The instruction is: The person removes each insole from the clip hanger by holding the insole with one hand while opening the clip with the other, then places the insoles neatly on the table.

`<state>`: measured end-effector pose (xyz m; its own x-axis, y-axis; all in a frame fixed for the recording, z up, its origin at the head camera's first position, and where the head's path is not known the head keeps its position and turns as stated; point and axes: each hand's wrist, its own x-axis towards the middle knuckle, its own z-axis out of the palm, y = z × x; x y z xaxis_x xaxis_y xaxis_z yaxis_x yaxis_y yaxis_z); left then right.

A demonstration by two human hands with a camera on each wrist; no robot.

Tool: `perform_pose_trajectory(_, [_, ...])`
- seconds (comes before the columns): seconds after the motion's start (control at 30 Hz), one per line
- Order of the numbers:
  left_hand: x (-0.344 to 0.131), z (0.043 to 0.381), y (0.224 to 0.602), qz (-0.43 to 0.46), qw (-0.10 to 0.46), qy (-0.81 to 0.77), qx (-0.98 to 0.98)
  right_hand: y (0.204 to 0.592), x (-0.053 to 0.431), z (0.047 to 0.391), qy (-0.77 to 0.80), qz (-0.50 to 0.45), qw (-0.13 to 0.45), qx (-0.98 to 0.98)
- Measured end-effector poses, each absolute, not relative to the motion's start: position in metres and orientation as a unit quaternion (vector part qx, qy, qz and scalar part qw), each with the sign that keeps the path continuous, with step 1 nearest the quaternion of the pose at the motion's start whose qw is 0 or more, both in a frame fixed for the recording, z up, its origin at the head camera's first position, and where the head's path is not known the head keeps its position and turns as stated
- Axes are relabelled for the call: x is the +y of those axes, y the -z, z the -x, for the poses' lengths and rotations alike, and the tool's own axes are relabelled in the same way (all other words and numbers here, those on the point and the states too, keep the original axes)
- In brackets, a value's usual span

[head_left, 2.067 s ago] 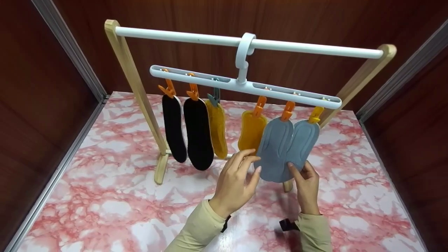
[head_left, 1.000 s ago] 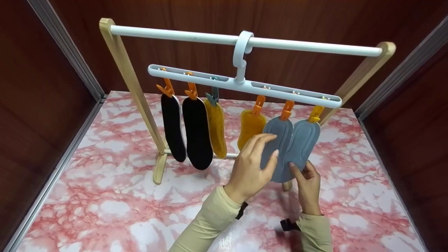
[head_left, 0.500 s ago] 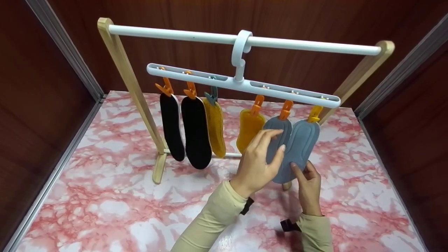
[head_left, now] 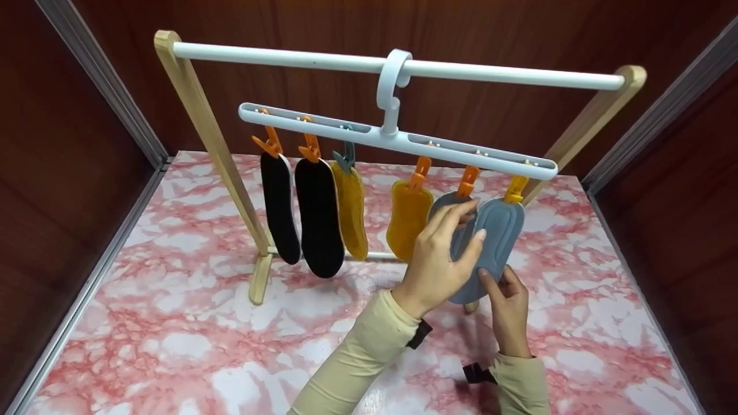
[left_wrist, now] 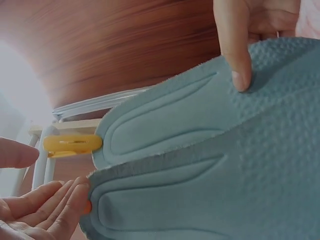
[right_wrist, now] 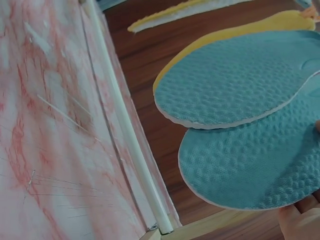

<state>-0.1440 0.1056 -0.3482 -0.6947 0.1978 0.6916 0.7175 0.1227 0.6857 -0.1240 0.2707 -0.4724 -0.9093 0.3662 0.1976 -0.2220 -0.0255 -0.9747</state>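
As the right grip [head_left: 509,308] pinches a blue insole [head_left: 500,230], left grip [head_left: 441,259] raised higher, loosely spread

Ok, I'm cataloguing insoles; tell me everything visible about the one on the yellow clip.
The insole looks like blue-grey fabric, with moulded contours near its clipped end, dimples lower down and a pale edge. It hangs slanted from the yellow clip at the right end of the hanger, appearing partly behind the neighbouring insole. The right hand pinches it.

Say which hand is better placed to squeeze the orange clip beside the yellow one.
Probably the left hand: it is nearer that orange clip; the right hand pinches a blue insole lower down.
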Motion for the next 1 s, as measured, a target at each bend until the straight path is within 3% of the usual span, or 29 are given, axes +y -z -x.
perform_pose_trajectory(0.53, [0.121,0.148,0.336,0.322,0.218,0.556,-0.735,0.473,0.275,0.122,-0.739,0.026,0.209,-0.64])
perform_pose_trajectory(1.0, [0.129,0.154,0.33,0.333,0.163,0.558,-0.742,0.475,0.274,0.119,-0.741,0.036,0.209,-0.638])
